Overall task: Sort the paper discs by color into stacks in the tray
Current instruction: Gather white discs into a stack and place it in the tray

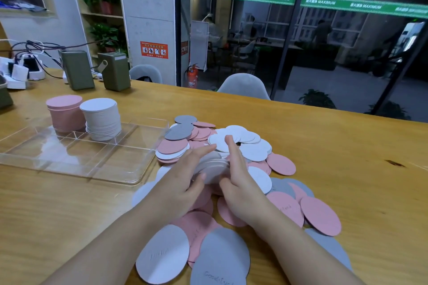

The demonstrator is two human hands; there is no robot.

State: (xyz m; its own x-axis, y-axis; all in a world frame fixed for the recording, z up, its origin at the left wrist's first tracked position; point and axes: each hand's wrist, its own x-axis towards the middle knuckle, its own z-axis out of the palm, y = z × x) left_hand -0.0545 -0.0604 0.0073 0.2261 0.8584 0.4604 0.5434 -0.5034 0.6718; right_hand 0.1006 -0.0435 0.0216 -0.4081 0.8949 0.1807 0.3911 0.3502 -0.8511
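White paper discs squared up between 2 hands, beside a clear tray.

White discs (pixel 212 165) form a small stack held on edge above the loose pile (pixel 231 180) of pink, white and grey discs, which lies on the wooden table (pixel 335 146) just right of the clear divided tray (pixel 129 169). Left hand (pixel 183 180) cups the stack's near-left side, its thumb curled against the stack's front edge and its fingers reaching over the top. Right hand (pixel 238 178) presses the stack's right side with straight, close-set fingers. Inside the tray, at its far end, stand 2 sorted stacks: a pink stack (pixel 66 113) at the far-left corner and a white stack (pixel 102 121) touching it on the right. Beyond the tray sit 2 olive-green boxes (pixel 77 69).
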